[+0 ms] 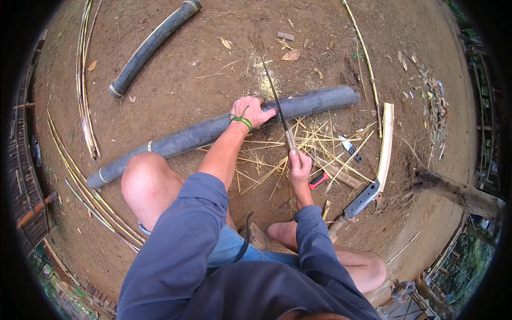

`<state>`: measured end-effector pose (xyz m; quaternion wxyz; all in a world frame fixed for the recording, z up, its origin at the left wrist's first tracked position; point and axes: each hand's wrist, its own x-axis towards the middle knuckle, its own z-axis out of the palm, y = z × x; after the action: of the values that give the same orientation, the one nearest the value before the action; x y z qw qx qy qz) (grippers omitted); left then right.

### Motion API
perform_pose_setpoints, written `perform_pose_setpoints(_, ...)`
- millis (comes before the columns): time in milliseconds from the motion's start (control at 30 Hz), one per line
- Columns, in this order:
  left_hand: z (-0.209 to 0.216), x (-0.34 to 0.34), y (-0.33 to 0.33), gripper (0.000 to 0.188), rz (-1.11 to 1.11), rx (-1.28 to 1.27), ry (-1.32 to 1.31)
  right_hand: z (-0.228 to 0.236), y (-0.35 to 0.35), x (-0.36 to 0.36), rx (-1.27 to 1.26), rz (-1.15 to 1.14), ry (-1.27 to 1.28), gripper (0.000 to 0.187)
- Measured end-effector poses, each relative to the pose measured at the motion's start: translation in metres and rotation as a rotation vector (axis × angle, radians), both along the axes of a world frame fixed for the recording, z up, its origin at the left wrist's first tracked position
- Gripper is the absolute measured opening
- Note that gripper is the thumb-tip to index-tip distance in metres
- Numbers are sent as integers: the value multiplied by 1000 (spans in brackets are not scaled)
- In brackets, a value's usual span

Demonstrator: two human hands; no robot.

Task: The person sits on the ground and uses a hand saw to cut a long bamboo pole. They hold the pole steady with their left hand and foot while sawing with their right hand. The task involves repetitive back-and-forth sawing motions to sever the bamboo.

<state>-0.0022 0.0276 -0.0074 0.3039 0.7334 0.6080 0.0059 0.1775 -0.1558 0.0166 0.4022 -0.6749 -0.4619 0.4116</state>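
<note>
A thick dark bamboo pole (194, 134) lies slantwise on the ground in front of me, its near left end beside my bent knee. My left hand (252, 112), with a green band at the wrist, grips the top of the pole near its middle. In my right hand (300, 169) is the handle of a saw (277, 101), seen nearly edge-on. Its long narrow blade crosses the pole just right of my left thumb and points away from me. Pale sawdust (266, 80) lies on the soil beyond the pole; the depth of any cut is hidden.
Thin split strips (282, 154) are scattered right of centre. Near them lie a white-and-black knife (349, 148), a red-handled tool (318, 180) and a broad cleaver (362, 199). Another bamboo length (154, 48) lies far left. Long thin stalks (82, 80) flank the work area.
</note>
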Motion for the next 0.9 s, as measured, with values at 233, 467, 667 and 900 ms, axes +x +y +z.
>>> perform_pose_setpoints(233,0,0,3,64,12,-10,-10,-4,-16,2,75,-7,-46,41)
perform_pose_setpoints(467,3,-5,8,64,27,-38,1,-15,-18,-8,129,-10,-2,37)
perform_pose_setpoints(667,-5,0,14,63,22,0,-7,-32,15,-8,141,-5,0,35)
perform_pose_setpoints(900,1,1,15,62,22,17,37,-29,-25,-1,116,-47,142,35)
